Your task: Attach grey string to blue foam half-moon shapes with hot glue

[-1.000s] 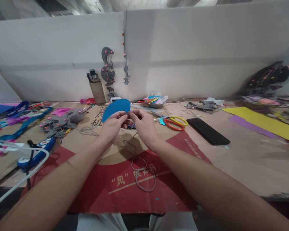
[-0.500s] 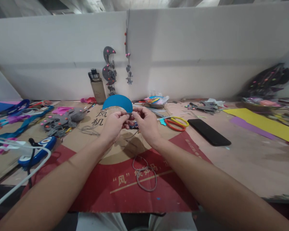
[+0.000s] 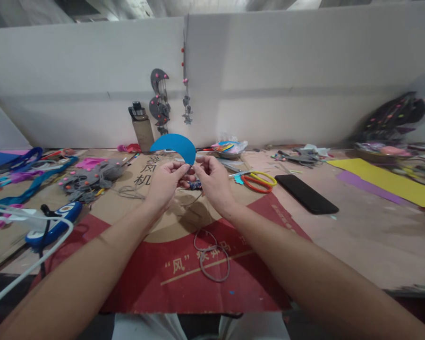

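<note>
A blue crescent-shaped cutout (image 3: 175,143) stands up above my hands, its lower right tip pinched between my fingers. My left hand (image 3: 172,179) grips that tip between thumb and forefinger. Close against it, my right hand (image 3: 211,178) has its thumb and fingers pressed together at the same tip, with a thin grey cord running down below. The cord (image 3: 229,267) lies in loose loops on the red and brown cardboard (image 3: 184,297) beneath. How the cord meets the cutout is hidden by my fingers.
Orange and yellow-handled scissors (image 3: 257,182) and a black phone (image 3: 306,194) lie to the right. A bottle (image 3: 142,132) stands at the back. Left are grey felt pieces (image 3: 92,177), a blue glue gun (image 3: 62,222) and its white cable (image 3: 65,236). Yellow sheets (image 3: 386,179) lie far right.
The blue crescent has turned in my fingers and now shows its curved inner edge more fully. My hands stay together in nearly the same place.
</note>
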Available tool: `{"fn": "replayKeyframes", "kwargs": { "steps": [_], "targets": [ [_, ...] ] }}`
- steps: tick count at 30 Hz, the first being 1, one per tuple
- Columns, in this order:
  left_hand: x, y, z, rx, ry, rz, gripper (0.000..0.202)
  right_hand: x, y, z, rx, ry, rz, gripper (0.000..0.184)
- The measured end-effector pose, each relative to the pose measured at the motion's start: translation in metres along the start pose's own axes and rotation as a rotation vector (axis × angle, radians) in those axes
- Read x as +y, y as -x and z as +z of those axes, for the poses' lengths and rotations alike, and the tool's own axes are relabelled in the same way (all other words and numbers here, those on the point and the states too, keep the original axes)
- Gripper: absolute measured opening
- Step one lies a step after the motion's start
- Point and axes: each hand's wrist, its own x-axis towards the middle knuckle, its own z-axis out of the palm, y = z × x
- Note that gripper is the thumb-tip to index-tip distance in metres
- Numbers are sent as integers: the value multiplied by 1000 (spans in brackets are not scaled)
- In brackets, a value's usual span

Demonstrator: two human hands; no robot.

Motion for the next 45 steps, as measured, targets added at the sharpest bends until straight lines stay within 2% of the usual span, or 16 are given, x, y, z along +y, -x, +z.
{"fn": "replayKeyframes", "kwargs": {
  "steps": [4, 8, 11, 14, 18, 21, 24, 28, 31, 33, 36, 39, 42, 45],
  "targets": [
    [-2, -3, -3, 72, 8, 45, 13, 0, 2, 2, -27, 37, -1, 13],
    [-2, -6, -5, 84, 21, 80, 13, 0, 3, 3, -79, 68, 3, 15],
    [-1, -7, -6, 80, 28, 102, 12, 5, 2, 5, -120, 83, 58, 18],
    [1, -7, -5, 71, 59, 77, 12, 12, 2, 9, -189, 71, 113, 24],
    [1, -9, -5, 35, 127, 4, 12, 15, 1, 10, -268, 134, 89, 19],
    [2, -12, -9, 66, 170, -4, 8, 10, -3, 3, -320, 271, 30, 22],
    [4, -18, -16, 120, 213, -3, 3, 3, -8, -10, -281, 462, -2, 23],
    [5, -24, -24, 141, 230, -8, 4, 4, -8, -28, -230, 803, 42, 25],
    [6, -26, -27, 145, 241, -6, 3, 11, -4, -38, -278, 1020, 81, 36],
    [7, -26, -27, 147, 258, 1, 4, 14, 0, -41, -366, 1075, 129, 40],
    [10, -25, -28, 153, 276, 6, 4, 15, 3, -40, -487, 1082, 199, 31],
    [11, -26, -30, 160, 277, 5, 4, 17, 0, -41, -519, 1074, 218, 25],
    [9, -26, -31, 158, 270, -11, 5, 24, -10, -51, -449, 1088, 116, 30],
    [4, -22, -24, 141, 248, -39, 4, 36, -23, -67, -389, 1137, -35, 26]
  ]
}}
